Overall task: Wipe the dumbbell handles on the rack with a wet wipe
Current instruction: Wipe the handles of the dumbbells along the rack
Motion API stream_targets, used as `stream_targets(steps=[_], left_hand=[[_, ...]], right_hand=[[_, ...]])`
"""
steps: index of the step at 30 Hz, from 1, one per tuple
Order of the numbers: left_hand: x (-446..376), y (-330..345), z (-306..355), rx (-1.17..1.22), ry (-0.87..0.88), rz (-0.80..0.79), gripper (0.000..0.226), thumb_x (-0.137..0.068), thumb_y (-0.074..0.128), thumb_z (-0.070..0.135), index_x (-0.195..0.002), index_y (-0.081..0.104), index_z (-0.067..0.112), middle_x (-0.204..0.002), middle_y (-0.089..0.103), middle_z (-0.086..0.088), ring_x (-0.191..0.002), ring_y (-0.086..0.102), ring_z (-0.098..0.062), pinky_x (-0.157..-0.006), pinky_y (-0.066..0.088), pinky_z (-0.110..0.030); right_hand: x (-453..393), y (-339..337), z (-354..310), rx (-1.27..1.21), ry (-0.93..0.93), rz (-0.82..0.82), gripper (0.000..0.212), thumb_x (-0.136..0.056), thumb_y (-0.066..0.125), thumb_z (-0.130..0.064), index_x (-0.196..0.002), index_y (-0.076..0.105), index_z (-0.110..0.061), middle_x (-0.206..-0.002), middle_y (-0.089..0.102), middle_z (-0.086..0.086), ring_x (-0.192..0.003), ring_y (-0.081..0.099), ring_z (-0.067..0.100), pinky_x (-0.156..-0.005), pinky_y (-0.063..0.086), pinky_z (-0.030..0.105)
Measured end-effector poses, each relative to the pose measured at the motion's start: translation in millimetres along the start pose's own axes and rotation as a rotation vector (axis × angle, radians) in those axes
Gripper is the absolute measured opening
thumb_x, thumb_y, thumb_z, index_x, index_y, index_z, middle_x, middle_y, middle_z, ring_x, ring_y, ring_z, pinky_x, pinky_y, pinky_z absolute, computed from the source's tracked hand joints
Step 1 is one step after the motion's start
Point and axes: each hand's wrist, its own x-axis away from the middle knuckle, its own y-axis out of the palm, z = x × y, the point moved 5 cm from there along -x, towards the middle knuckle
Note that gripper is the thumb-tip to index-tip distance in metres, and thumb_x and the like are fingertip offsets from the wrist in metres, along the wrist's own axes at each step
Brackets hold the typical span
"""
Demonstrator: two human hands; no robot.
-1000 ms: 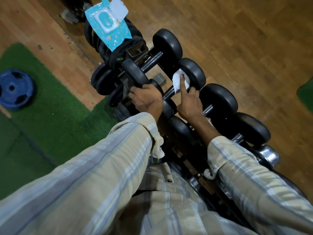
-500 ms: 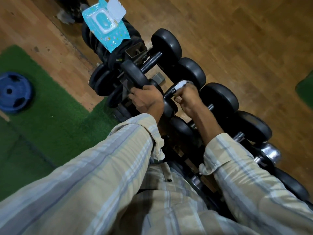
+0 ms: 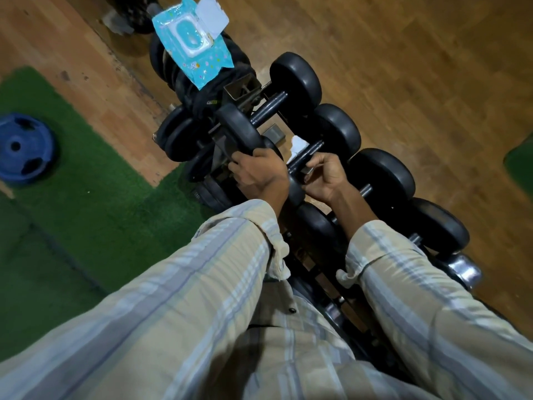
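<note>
wet wipe [image 3: 298, 146] on dumbbell handle [image 3: 307, 155] (right hand [image 3: 327, 176] gripping)

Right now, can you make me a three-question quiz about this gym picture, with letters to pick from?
1. Where does the wipes pack lie?
A. on the grass mat
B. on top of the black weights at the rack's far end
C. on the wooden floor

2. What colour is the weight plate on the grass mat?
A. red
B. yellow
C. blue

3. What is the right hand doing?
A. gripping a dumbbell handle with the white wipe
B. hanging loose
C. holding the pack

Answers: 1 B, the pack sits on the black weights. 2 C, the round plate is blue. 3 A, its fingers curl round the bar, the wipe showing beside them.
</note>
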Motion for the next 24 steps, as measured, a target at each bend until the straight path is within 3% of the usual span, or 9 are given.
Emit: stream_targets(steps=[7, 11, 13, 16, 21, 24], left_hand=[[-1.3, 0.7, -2.0, 0.027, -0.016, 0.000, 0.051, -0.084, 0.035, 0.030, -0.123, 0.053, 0.003, -0.125, 0.054, -0.022, -0.109, 0.056, -0.042, -0.097, 0.044, -0.053], [-2.5, 1.4, -2.9, 0.006, -0.016, -0.013, 0.045, -0.087, 0.037, 0.029, -0.121, 0.052, 0.005, -0.126, 0.053, -0.022, -0.110, 0.055, -0.043, -0.100, 0.041, -0.053], [-3.7, 3.2, -3.6, 0.011, -0.023, -0.017, 0.042, -0.088, 0.038, 0.027, -0.120, 0.051, 0.005, -0.127, 0.052, -0.022, -0.111, 0.054, -0.043, -0.099, 0.042, -0.052], [-4.2, 3.7, -3.6, 0.006, -0.020, -0.041, 0.040, -0.089, 0.039, 0.026, -0.121, 0.050, 0.005, -0.128, 0.051, -0.021, -0.112, 0.053, -0.042, -0.097, 0.043, -0.050], [-6.3, 4.6, -4.9, -0.031, -0.037, -0.054, 0.037, -0.091, 0.044, 0.026, -0.122, 0.050, 0.007, -0.125, 0.051, -0.019, -0.112, 0.054, -0.040, -0.094, 0.044, -0.049], [-6.7, 4.8, -5.6, -0.018, -0.038, -0.055, 0.037, -0.091, 0.044, 0.026, -0.122, 0.051, 0.007, -0.125, 0.052, -0.018, -0.111, 0.054, -0.038, -0.094, 0.044, -0.049]], right_hand=[[-0.2, -6.4, 11.7, 0.207, -0.016, 0.120, 0.034, -0.075, 0.039, 0.006, -0.067, 0.070, -0.008, -0.080, 0.068, 0.012, -0.070, 0.065, 0.028, -0.076, 0.053, 0.034], [6.7, -9.3, 9.2, 0.301, -0.041, 0.280, 0.018, -0.083, 0.049, -0.003, -0.080, 0.064, -0.012, -0.074, 0.064, 0.008, -0.057, 0.062, 0.018, -0.056, 0.051, 0.025], [4.5, -12.7, 10.2, 0.342, -0.062, 0.345, 0.013, -0.084, 0.057, -0.007, -0.083, 0.068, -0.014, -0.075, 0.069, 0.005, -0.061, 0.066, 0.016, -0.055, 0.050, 0.024], [2.1, -20.5, 9.8, 0.403, -0.104, 0.432, 0.010, -0.084, 0.064, -0.009, -0.077, 0.068, -0.014, -0.078, 0.070, 0.008, -0.069, 0.068, 0.021, -0.050, 0.047, 0.023], [9.9, -27.3, 7.5, 0.435, -0.194, 0.512, 0.018, -0.082, 0.065, -0.006, -0.065, 0.060, -0.012, -0.056, 0.061, 0.003, -0.053, 0.056, 0.020, -0.053, 0.050, 0.028], [20.8, -33.3, 7.9, 0.320, -0.217, 0.488, 0.012, -0.082, 0.064, -0.003, -0.071, 0.061, -0.009, -0.058, 0.062, 0.006, -0.054, 0.057, 0.022, -0.052, 0.049, 0.028]])
